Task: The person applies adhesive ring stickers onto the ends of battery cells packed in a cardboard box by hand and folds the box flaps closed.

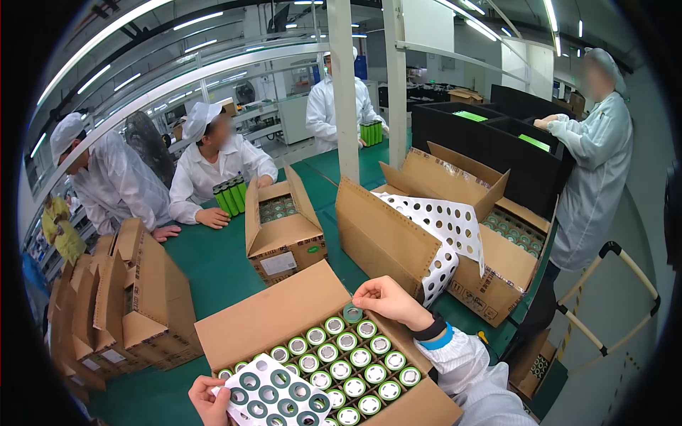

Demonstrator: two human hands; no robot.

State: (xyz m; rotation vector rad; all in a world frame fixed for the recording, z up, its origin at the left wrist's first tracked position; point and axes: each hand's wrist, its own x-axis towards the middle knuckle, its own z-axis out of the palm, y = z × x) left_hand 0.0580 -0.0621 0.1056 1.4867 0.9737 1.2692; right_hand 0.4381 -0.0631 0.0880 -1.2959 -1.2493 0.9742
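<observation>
My left hand (pixel 208 402) pinches the edge of a white sheet (pixel 264 369) carrying several dark green ring stickers. This sheet lies tilted over the near left cells in an open cardboard box (pixel 270 312). Green battery cells (pixel 340 370) stand upright there in a divider grid, their metal ends facing up. At the far corner of the grid, my right hand (pixel 392 301) has thumb and forefinger closed at a green ring sticker (pixel 352 313) over a cell. Whether the ring touches the cell's end all round is hidden by the fingertips. A black and blue band circles my right wrist.
Other open boxes of cells stand ahead, one (pixel 288 245) centre and one (pixel 490 284) right, the latter with a white perforated sheet (pixel 447 220). More cartons (pixel 153 319) line the left of the green table (pixel 224 266). Several co-workers in white coats stand or sit around it.
</observation>
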